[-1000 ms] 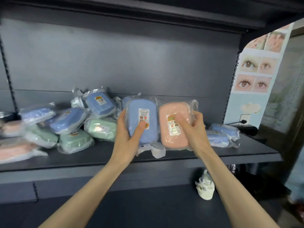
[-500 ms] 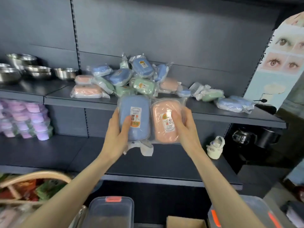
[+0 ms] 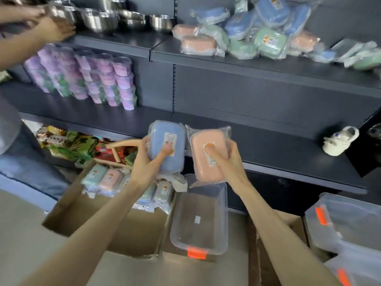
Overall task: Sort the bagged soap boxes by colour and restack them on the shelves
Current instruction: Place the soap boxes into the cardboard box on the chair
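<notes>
The left hand (image 3: 144,164) grips blue box (image 3: 159,134), right hand (image 3: 229,163) pink box (image 3: 199,163); hidden fingers probably curl behind.

Soft, even light on dark shelves (image 3: 268,67); motion blur smears the steel bowls (image 3: 99,19) top-left, wide-angle bends the edges.

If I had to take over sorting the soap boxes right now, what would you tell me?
The left hand holds a blue soap box; the right hand holds a pink soap box. Both are in front of the lower shelf.
A mixed pile lies on the upper shelf; more bagged boxes sit in the cardboard carton below.
Done: nothing looks sorted yet.
Left: set these two down, then group everything by colour.
</notes>
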The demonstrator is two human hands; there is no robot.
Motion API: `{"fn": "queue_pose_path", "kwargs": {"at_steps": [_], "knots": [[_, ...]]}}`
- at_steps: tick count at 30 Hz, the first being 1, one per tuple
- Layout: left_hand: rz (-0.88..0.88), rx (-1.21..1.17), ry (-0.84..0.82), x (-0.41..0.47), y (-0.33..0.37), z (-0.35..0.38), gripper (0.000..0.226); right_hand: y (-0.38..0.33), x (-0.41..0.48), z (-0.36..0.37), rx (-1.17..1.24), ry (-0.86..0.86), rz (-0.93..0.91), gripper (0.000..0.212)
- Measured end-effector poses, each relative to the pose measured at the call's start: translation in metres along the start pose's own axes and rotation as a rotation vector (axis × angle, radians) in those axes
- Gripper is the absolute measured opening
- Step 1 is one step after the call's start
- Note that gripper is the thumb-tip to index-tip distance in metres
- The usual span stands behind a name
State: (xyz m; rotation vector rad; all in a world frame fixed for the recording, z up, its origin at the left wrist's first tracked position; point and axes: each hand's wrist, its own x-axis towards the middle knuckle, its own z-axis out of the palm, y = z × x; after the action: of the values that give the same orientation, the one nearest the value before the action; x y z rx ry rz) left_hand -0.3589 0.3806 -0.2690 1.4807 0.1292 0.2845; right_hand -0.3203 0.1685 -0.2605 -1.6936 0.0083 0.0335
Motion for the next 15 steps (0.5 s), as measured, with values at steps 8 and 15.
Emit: {"fn": "queue_pose_path", "kwargs": {"at_steps": [8,15], "knots": [[-0.172,0.113,-0.005,0.028,-0.063,-0.161,0.062,0.062,0.007,0.170,-0.009,0.058,0.156,0.048],[-0.412,0.245,-0.021,0.070,-0.134,-0.246,0.075,0.136,0.038,0.261,-0.117,0.023,0.256,0.044]]}}
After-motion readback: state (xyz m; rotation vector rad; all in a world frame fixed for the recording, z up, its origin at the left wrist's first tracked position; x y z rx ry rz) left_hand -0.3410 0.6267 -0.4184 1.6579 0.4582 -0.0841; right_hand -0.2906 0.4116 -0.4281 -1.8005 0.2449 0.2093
